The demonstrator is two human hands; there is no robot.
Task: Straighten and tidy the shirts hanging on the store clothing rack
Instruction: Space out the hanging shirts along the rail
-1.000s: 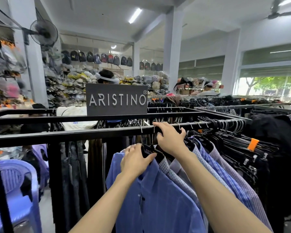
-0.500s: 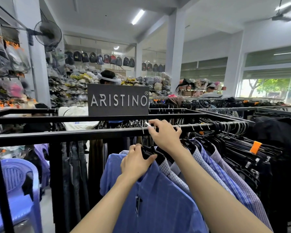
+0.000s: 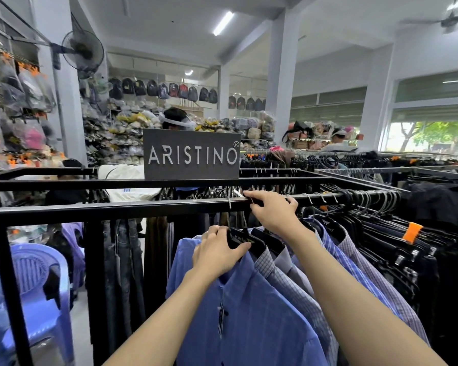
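**Right hand goes up to the hooks while the left keeps the front shirt**

The left hand (image 3: 217, 253) still holds the black hanger (image 3: 245, 240) of the front blue shirt (image 3: 249, 313); fingers and thumb are curled around the hanger's shoulder, at the collar. This grip looks the same as a second ago. The right hand (image 3: 271, 211) has changed more: before, it lay lower, among the hangers just right of the left grip; now its fingers are curled over the rail (image 3: 117, 207) above that grip, at the metal hooks. Whether it really pinches one hook or only presses on the rail, I cannot tell.

The other shirts (image 3: 341, 260) hang directly right of the held one, close together, and further right comes a dense pack of dark hangers (image 3: 381, 233).

I judge that the person is now sliding or spacing the hooks, so the straightening is in its middle, not finished.
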